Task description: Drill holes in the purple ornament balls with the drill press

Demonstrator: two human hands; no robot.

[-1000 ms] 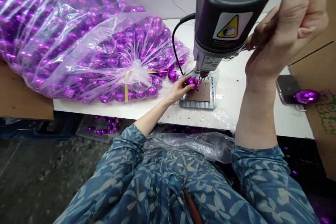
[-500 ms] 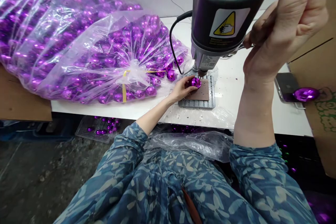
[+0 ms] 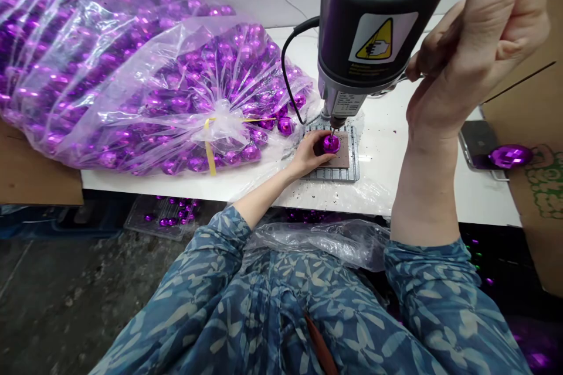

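Between the thumb and fingers of my left hand (image 3: 308,155) is a shiny purple faceted ball (image 3: 331,144). It rests on a brown board (image 3: 342,158) lying over the grey slotted base (image 3: 352,173) of a drill press (image 3: 372,17). The drill bit (image 3: 333,130) points down at the ball's top; whether it touches or enters it I cannot tell. My right hand (image 3: 479,47) is closed, raised at the right of the black motor housing, around a lever (image 3: 402,79) whose grip is mostly hidden by the fingers.
A large tied clear bag (image 3: 145,70) of purple balls fills the table's left side. At right, a dark phone (image 3: 477,143) lies by another purple ball (image 3: 511,156) and a cardboard box (image 3: 539,129). Clear plastic sheeting (image 3: 316,240) hangs at the front edge. A black cable (image 3: 285,64) loops beside the drill.
My left hand has turned the ball and shifted it slightly, so it now sits under the bit with my thumb at its near side. My right hand stays nearly in place.
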